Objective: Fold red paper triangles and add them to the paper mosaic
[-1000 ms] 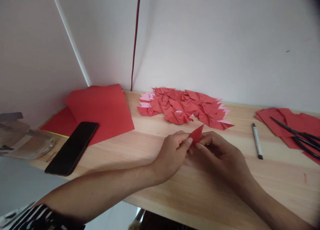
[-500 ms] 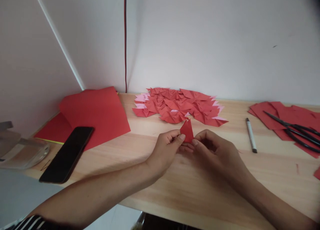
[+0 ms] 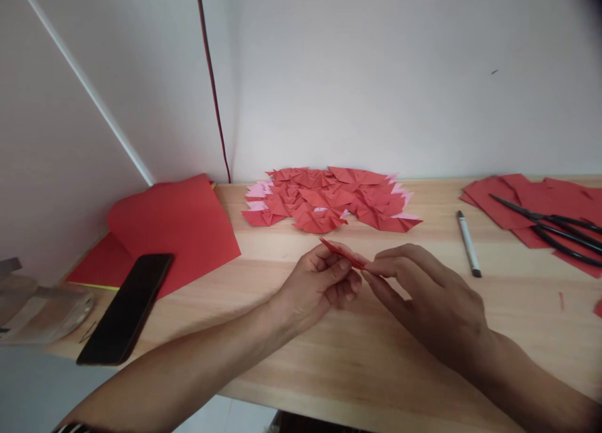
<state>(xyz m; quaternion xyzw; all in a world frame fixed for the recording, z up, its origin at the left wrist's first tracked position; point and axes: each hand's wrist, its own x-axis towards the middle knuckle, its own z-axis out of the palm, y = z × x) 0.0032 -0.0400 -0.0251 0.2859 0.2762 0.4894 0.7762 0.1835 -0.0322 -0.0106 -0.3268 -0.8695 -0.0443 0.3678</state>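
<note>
A small folded piece of red paper [image 3: 342, 252] is held above the table between both hands, seen nearly edge-on. My left hand [image 3: 324, 276] pinches it from the left, thumb on the near side and fingers curled beneath. With thumb and fingertips, my right hand [image 3: 423, 288] grips its right end. Just beyond the hands lies a spread of folded red and pink paper pieces [image 3: 324, 197], overlapping in rows with pointed tips outward.
On the left, a black phone [image 3: 126, 307] rests partly on large red paper sheets [image 3: 179, 226], near a clear plastic container [image 3: 51, 314]. To the right are a marker [image 3: 468, 241] and black scissors [image 3: 559, 229] on red paper pieces [image 3: 512, 197]. A wall stands behind the wooden table [image 3: 376, 364].
The folded red paper has tipped from standing upright, point up, to lying almost edge-on. My right hand has turned, its fingers now extended over the paper's right end. The view has shifted slightly.
</note>
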